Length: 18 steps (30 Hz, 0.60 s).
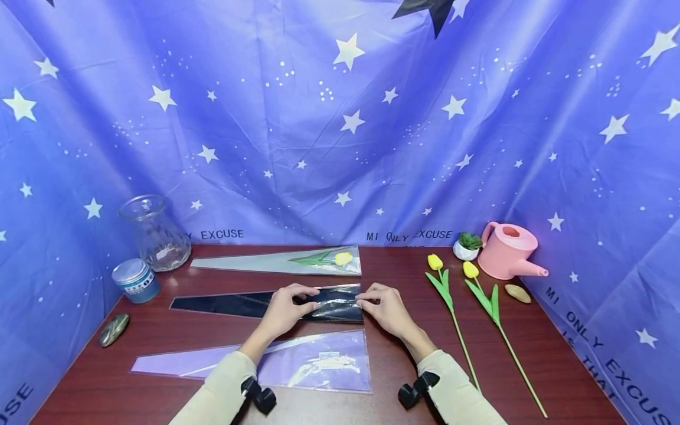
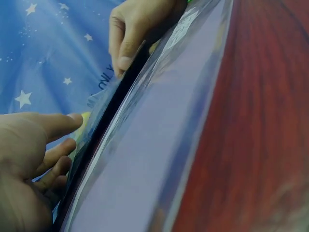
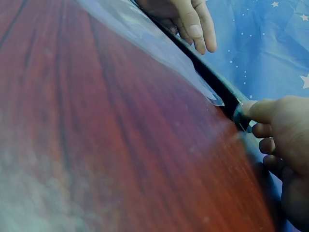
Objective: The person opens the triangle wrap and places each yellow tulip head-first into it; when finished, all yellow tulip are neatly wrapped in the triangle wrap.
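A black tapered flower sleeve point(image 1: 218, 304) of shiny film lies across the middle of the table, its wide end to the right. My right hand point(image 1: 390, 310) pinches the edge of that wide end between thumb and fingertips. On the sleeve's upper surface rests my left hand point(image 1: 281, 310), thumb and fingers spread apart; in the left wrist view its fingertips point(image 2: 75, 121) sit right at the film. Nearer me is a purple sleeve point(image 1: 345, 372), lying flat. Behind the black one, a whitish sleeve point(image 1: 239, 264) has a yellow tulip point(image 1: 342, 258) inside.
Two yellow artificial tulips point(image 1: 451, 307) lie at the right. Behind them stand a small potted plant point(image 1: 467, 248) and a pink watering can point(image 1: 507, 254), with a tan stone point(image 1: 517, 293) close by. Left are a glass vase point(image 1: 159, 236), a blue jar point(image 1: 136, 282) and a dark stone point(image 1: 114, 329).
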### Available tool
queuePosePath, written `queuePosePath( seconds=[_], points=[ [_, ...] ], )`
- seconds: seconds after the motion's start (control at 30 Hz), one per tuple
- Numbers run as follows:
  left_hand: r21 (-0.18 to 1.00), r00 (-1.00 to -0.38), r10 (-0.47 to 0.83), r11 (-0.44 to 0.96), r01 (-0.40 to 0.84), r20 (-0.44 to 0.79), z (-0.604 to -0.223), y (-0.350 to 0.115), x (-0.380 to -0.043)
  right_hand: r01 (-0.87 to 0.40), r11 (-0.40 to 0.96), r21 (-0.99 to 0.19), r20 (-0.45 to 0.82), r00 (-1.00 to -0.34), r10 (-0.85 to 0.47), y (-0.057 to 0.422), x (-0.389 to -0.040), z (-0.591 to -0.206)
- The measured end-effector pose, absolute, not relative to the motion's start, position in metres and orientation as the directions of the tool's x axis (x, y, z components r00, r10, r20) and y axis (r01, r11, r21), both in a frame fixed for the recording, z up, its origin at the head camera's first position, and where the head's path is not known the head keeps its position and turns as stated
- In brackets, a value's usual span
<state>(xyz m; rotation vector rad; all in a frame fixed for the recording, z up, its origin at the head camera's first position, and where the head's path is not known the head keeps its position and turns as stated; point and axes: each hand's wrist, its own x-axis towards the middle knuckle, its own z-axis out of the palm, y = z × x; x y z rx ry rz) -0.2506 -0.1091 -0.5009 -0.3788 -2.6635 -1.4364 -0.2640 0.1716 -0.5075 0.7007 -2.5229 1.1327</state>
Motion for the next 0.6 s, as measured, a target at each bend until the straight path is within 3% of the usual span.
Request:
queuePosePath(
  seconds=[0.2,0.6],
  points=[
    [0.752,-0.955,0.167,0.588,0.297,0.247,-0.500,-0.108,-0.249,-0.576,0.519,-0.632,0.509,-0.813,-0.281,0.167,-0.265,-0.505],
    [0.711,-0.937,0.197,0.611,0.349,0.290,-0.507,-0.112,-0.253,-0.521,0.390,-0.760,0.472,-0.854,-0.220,0.159,-0.264,-0.498]
  ],
)
